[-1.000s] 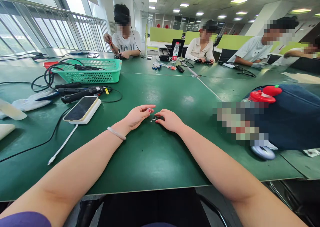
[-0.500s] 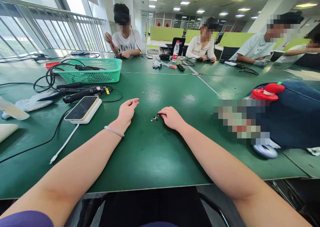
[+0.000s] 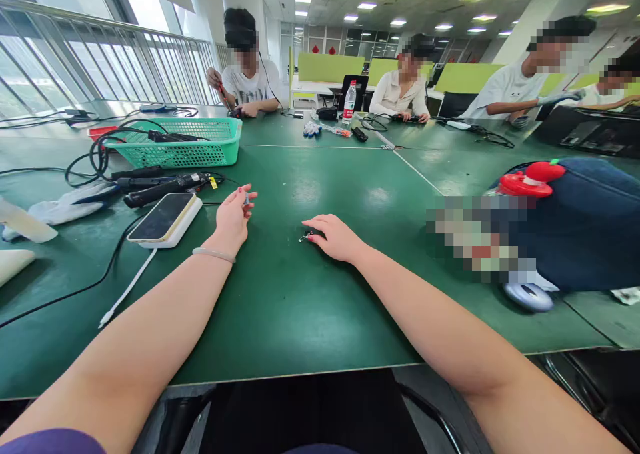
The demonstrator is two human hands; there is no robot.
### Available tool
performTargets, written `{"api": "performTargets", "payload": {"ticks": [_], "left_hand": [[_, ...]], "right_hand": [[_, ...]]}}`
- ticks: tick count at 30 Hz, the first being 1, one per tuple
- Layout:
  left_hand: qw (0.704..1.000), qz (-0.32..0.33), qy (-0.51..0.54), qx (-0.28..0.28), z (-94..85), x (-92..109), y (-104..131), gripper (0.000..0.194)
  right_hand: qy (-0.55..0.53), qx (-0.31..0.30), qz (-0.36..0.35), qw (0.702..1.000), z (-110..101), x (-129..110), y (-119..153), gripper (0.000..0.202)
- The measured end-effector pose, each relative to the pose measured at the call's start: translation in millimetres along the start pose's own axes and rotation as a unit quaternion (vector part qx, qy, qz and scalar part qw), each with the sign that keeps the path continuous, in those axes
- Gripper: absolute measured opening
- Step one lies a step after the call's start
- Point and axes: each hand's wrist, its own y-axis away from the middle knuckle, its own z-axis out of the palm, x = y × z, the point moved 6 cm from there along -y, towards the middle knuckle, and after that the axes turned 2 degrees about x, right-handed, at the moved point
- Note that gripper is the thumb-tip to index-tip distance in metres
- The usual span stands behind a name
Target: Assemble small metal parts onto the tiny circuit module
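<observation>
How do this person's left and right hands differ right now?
The left hand has curled fingers, near the phone; the right hand is palm-down over a small metal piece. The left hand has a pale band at its wrist; the right hand has none. Both are ungloved.

On and over the worktop [image 3: 300, 321], we counted two hands of our own, one left hand [image 3: 231, 217] and one right hand [image 3: 337, 237], plus one bracelet [image 3: 214, 255]. At the right hand's fingertips we saw one small clip [image 3: 303, 238]. Toward the left edge we had one basket [image 3: 200, 151], one phone [image 3: 164, 217] and at least two black tools [image 3: 165, 190], overlapping too much for an exact tally. Near the right edge we found one bag [image 3: 590, 234], one red lid [image 3: 525, 183] and one round gadget [image 3: 529, 297]. By the far edge we counted one bottle [image 3: 349, 105] and four people [image 3: 250, 84].
</observation>
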Motion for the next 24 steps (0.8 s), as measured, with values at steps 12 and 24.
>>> {"api": "performTargets", "payload": {"ticks": [12, 24], "left_hand": [[0.932, 0.057, -0.299, -0.195, 37.3, -17, 24, 0.029], [0.831, 0.114, -0.467, -0.278, 65.0, -24, 59, 0.033]], "right_hand": [[0.018, -0.01, -0.034, 0.999, 7, 2, -5, 0.026], [-0.055, -0.004, 0.039, 0.998, 0, 6, -7, 0.009]]}}
